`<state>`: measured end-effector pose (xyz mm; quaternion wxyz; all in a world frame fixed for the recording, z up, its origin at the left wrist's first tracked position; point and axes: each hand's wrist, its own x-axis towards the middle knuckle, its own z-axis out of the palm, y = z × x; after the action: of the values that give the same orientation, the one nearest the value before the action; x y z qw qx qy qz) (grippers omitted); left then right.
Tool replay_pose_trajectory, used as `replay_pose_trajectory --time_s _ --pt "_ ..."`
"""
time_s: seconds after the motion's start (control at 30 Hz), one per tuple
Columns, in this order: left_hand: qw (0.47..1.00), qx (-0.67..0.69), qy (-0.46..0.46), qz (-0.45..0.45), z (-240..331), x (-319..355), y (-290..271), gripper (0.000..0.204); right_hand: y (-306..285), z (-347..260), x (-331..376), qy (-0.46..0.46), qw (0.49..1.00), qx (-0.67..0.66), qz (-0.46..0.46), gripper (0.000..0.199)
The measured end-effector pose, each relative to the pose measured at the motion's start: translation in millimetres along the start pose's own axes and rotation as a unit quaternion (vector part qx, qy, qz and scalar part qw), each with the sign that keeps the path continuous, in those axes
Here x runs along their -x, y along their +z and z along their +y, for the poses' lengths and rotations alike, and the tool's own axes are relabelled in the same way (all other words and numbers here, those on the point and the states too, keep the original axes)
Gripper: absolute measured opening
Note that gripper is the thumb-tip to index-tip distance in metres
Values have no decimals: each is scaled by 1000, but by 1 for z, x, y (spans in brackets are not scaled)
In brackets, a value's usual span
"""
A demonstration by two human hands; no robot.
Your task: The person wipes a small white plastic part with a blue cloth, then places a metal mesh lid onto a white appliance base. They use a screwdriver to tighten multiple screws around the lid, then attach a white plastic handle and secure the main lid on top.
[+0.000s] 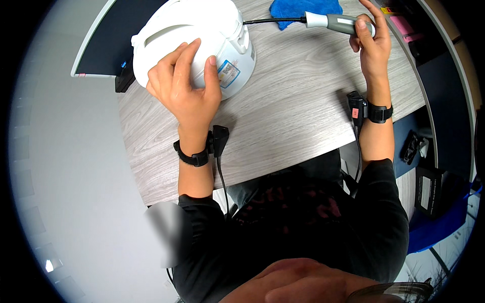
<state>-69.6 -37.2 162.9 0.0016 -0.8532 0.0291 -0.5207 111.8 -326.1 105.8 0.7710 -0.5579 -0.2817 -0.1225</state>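
A white rice cooker (202, 30) with its lid down stands at the back left of a grey wood-grain table (298, 101). My left hand (184, 81) lies flat against its near side, fingers spread. A black cord (273, 21) runs from the cooker's right side to a grey and white plug piece (336, 22). My right hand (373, 43) grips that plug piece just above the table. Both wrists wear black straps with small black devices.
A blue cloth (303, 9) lies at the table's far edge behind the cord. A dark panel (108, 40) stands left of the cooker. Pink and yellow items (401, 22) sit at the far right; dark bags and a blue surface are on the floor right.
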Motion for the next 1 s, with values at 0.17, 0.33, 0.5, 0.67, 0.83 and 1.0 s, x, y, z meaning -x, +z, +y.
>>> replay_pose_trajectory --time_s 0.17,0.33,0.5,0.67,0.83,1.0 --pt "1000 0 0 2 0 1 0 31 -4 5 2 53 998 34 10 58" --pt "1000 3 -4 3 1 0 1 31 -1 11 -5 -64 997 -9 -50 65" --pt "1000 1 -1 2 0 1 1 31 7 2 2 -83 994 70 -15 35" --pt "1000 1 0 1 0 0 1 32 -6 2 4 11 998 50 -22 30" --pt "1000 -2 6 2 0 1 2 32 2 4 3 -31 998 50 -10 27" --pt "1000 3 -2 1 0 1 1 31 2 6 1 -40 997 65 -13 27"
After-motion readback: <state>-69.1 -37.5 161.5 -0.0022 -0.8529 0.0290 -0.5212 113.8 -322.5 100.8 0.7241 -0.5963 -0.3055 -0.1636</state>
